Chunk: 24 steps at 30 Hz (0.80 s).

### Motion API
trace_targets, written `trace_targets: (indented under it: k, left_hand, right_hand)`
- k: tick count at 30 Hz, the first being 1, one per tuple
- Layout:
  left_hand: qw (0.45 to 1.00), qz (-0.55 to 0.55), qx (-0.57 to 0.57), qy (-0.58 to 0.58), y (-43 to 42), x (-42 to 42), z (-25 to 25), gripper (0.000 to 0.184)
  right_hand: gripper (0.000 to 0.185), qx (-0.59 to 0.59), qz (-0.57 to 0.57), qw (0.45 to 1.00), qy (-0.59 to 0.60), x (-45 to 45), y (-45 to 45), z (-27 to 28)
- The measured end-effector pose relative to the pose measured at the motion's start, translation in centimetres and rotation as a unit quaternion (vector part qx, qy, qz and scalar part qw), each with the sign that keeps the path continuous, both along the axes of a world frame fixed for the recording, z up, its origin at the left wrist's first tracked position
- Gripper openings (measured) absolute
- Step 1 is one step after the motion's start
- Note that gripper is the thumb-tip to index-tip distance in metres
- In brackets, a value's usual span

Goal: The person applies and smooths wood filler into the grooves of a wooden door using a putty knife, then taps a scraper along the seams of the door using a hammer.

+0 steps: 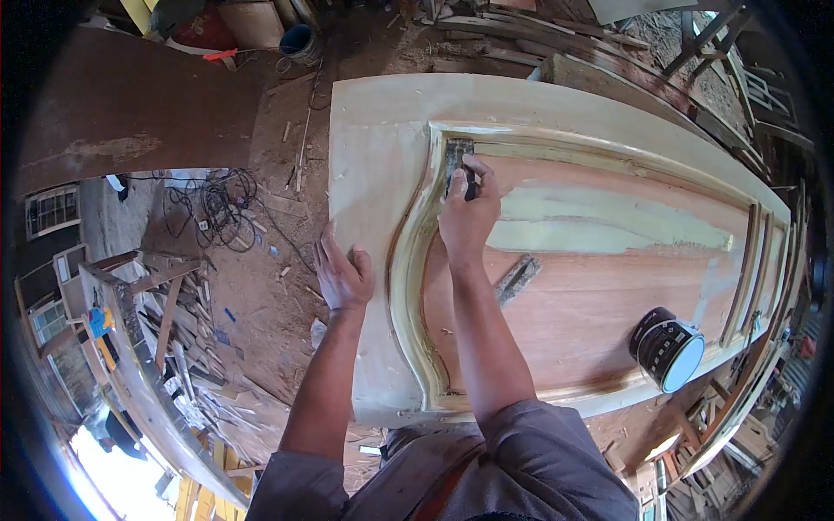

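A wooden door panel [556,304] with raised curved moulding lies in front of me. My right hand [472,195] grips a dark, stained scraper [459,153] at the moulding's upper left corner. My left hand [344,271] rests with its fingers apart on the panel's left edge, holding nothing. Pale yellow filler [599,217] is spread over the upper part of the inner panel and along the moulding. A second stained flat blade [519,280] lies on the inner panel, right of my right forearm. A black can [667,349] with a pale end sits near the panel's lower right.
A brown board [139,104] is at the upper left, with tangled black cable [213,208] on the floor below it. A blue bucket [299,42] stands beyond. Wood scraps [187,339] lie at the left, and stacked planks [608,69] behind the panel.
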<state>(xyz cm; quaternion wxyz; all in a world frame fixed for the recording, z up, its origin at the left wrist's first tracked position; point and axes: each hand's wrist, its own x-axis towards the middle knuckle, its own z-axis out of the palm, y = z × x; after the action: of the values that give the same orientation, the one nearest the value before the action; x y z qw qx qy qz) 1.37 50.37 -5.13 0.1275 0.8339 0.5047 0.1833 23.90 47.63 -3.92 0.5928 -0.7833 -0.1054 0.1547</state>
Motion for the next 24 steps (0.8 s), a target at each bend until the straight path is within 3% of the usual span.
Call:
trace_targets:
  k: [1, 4, 7, 11, 20, 24]
  left_hand:
    - [1.0, 0.003, -0.003, 0.001, 0.0, 0.0, -0.1, 0.062]
    - [1.0, 0.005, -0.01, 0.002, -0.2, 0.0, -0.2, 0.062]
    - [1.0, 0.004, -0.001, -0.006, -0.1, 0.0, 0.1, 0.062]
    - [1.0, 0.001, 0.005, -0.01, 0.1, 0.0, 0.1, 0.062]
    - [1.0, 0.007, 0.01, -0.014, 0.1, -0.1, -0.4, 0.062]
    - [1.0, 0.009, 0.015, -0.001, 0.1, -0.4, -0.8, 0.062]
  right_hand:
    - [0.023, 0.007, -0.004, 1.0, -0.025, -0.1, -0.1, -0.4]
    - [0.025, 0.13, -0.003, 0.959, 0.253, 0.7, -1.4, 0.3]
    - [0.028, 0.222, -0.055, 0.919, 0.321, 2.1, -3.5, 1.5]
    - [0.029, 0.088, 0.024, 0.968, 0.234, 3.2, -8.0, 0.2]
    - [0.031, 0.039, 0.092, 0.983, 0.151, -0.1, -9.1, 0.6]
    - [0.028, 0.02, 0.122, 0.992, 0.016, -1.9, -8.6, -1.0]
